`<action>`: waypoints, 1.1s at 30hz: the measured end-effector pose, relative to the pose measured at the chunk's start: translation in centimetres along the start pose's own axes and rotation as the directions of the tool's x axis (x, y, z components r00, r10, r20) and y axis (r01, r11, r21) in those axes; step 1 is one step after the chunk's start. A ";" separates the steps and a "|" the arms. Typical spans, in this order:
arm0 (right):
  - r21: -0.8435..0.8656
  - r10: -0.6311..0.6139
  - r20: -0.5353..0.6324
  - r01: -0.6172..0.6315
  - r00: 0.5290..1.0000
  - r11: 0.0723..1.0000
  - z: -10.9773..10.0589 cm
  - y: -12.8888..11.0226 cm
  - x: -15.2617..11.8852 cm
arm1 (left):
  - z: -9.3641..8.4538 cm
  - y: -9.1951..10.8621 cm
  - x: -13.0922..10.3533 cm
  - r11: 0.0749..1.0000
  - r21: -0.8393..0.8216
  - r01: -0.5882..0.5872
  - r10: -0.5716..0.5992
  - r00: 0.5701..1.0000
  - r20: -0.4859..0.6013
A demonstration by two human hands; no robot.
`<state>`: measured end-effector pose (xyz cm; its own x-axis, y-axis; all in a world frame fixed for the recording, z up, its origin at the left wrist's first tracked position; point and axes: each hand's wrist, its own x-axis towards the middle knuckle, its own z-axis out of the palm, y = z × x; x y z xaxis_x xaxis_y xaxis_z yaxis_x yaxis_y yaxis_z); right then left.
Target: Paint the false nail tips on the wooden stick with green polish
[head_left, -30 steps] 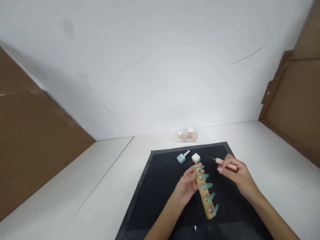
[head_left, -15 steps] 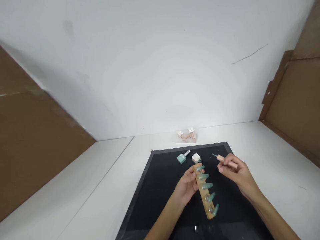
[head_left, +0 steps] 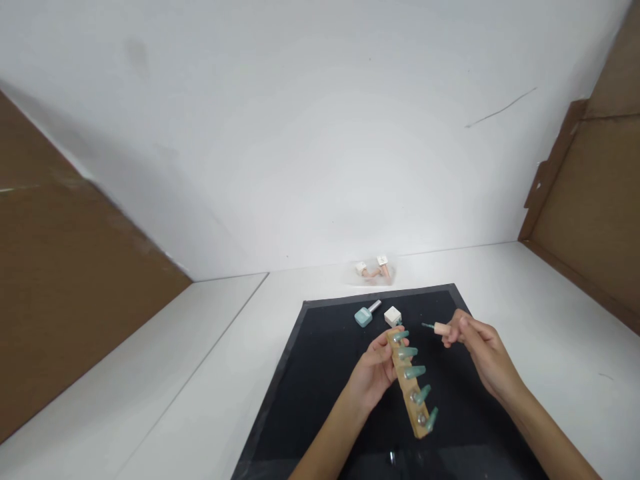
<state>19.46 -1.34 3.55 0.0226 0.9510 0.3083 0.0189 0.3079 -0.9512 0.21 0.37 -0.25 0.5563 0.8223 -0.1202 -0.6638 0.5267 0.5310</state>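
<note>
My left hand (head_left: 374, 375) grips the upper end of a wooden nail display stand (head_left: 406, 387). Several green false nails (head_left: 415, 372) sit along it on small clear mounts, their tips pointing right. Held between the fingers of my right hand (head_left: 477, 340) is a nail polish brush (head_left: 441, 329) with a pinkish handle; its green-coated bristles point left, apart from the nails. Just beyond the stand's top lies a white square polish bottle (head_left: 393, 316), with a bit of green at its neck. A teal polish bottle (head_left: 364, 317) with a silver cap lies to its left.
A black mat (head_left: 315, 373) with a grey border covers part of the white table (head_left: 215, 360). Behind it, a clear tray (head_left: 371, 273) holds white bottles with pinkish caps. Brown cardboard panels (head_left: 590, 193) flank both sides, and a white wall rises at the back.
My right hand has turned, and its fingers now cover most of the brush handle. The bristles have tilted closer to level. My left hand and the stand have stayed in place.
</note>
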 end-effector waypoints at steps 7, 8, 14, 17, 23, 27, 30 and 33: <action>-0.006 0.046 0.005 -0.046 0.999 0.999 0.2 -0.3 0.1 | -0.1 0.0 0.0 1.000 0.003 -0.005 0.005 1.000 -0.017; 0.005 0.048 0.001 -0.048 0.999 0.999 0.2 -0.4 0.1 | 0.0 0.0 0.0 1.000 0.002 -0.007 0.007 1.000 -0.023; 0.038 0.027 -0.003 -0.027 1.000 0.999 0.3 -0.6 0.1 | 0.0 0.0 0.0 1.000 0.003 -0.008 0.008 1.000 -0.009; 0.028 0.021 0.002 -0.021 1.000 0.999 0.2 -0.5 0.1 | 0.0 0.0 0.0 1.000 -0.002 -0.010 0.010 1.000 -0.013; 0.040 0.054 0.017 -0.054 0.998 0.998 0.2 -0.7 0.1 | 0.0 0.0 0.0 1.000 -0.010 -0.004 0.004 1.000 0.001; 0.079 0.066 0.036 -0.069 0.997 0.995 0.4 -0.7 0.1 | -0.1 0.0 0.0 1.000 -0.009 -0.008 0.008 1.000 0.011; 0.053 0.054 0.033 -0.055 0.998 0.997 0.4 -0.5 0.1 | -0.2 0.0 0.0 1.000 0.004 -0.007 0.007 1.000 0.018; 0.032 0.033 0.031 -0.034 0.999 0.999 0.3 -0.2 0.1 | -0.3 0.1 0.0 1.000 0.013 0.002 -0.002 1.000 0.019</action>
<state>19.20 -1.35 3.80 -0.0082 0.9609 0.2766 -0.0138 0.2765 -0.9609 0.02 0.47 -0.49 0.5670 0.8170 -0.1050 -0.6564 0.5252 0.5416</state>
